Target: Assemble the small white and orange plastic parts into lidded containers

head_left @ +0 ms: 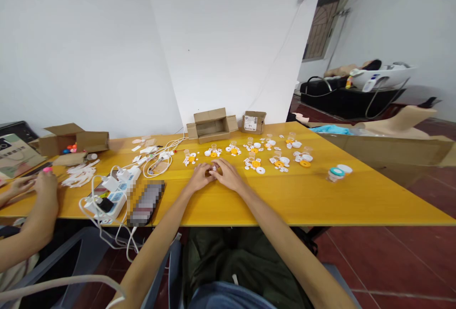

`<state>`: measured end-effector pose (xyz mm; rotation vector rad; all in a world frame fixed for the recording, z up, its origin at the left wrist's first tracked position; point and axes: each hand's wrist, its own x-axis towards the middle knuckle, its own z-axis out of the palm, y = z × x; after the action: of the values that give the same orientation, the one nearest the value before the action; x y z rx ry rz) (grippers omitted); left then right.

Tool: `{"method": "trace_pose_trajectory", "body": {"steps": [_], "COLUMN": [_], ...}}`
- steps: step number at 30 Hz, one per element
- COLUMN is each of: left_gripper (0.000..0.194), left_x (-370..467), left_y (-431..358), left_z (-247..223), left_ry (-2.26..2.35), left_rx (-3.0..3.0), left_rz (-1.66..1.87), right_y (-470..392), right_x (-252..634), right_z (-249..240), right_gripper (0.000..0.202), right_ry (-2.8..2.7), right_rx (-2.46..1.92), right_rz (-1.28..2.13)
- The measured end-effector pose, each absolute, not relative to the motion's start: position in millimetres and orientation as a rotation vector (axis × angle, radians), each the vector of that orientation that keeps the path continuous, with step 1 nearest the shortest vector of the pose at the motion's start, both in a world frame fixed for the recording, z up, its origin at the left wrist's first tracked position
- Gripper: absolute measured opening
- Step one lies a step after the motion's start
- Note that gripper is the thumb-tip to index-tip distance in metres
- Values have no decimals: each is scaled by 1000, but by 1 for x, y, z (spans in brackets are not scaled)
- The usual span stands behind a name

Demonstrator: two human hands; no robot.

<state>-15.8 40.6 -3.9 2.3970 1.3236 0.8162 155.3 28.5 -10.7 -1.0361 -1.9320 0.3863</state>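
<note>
My left hand [201, 177] and my right hand [227, 175] meet above the near middle of the yellow table [221, 209]. Their fingers are curled together around a small pale piece [214, 168], too small and too covered to name. Just beyond my fingertips lies an orange toothed disc [213, 155] among small white printed pieces. More sets spread to the right, each with a clear plastic cup, white pieces and a disc, such as an orange ring [305, 163] and a white disc [260, 170].
Left of my arm are a phone [147, 203], a white power strip [123, 195] and tangled cables [160, 159]. Cardboard boxes [212, 130] stand along the wall. A teal-lidded jar [336, 174] sits at the right. Another person's hands [44, 183] work at the far left.
</note>
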Motion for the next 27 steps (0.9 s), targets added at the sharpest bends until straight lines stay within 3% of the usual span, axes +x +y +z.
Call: {"method": "trace_pose_trajectory", "body": {"steps": [22, 27], "left_gripper": [11, 10], "left_x": [-14, -15], "left_y": [36, 37], "left_z": [1, 1], "left_ry": [1334, 1342], "left_rx": [2377, 2380], "left_rz": [829, 806], "right_y": [28, 29], "right_x": [156, 155], "right_z": [-12, -12], "right_gripper": [22, 29], "right_ry": [-1940, -1934], "right_rx": [-1059, -1068], "right_rz": [384, 414]}}
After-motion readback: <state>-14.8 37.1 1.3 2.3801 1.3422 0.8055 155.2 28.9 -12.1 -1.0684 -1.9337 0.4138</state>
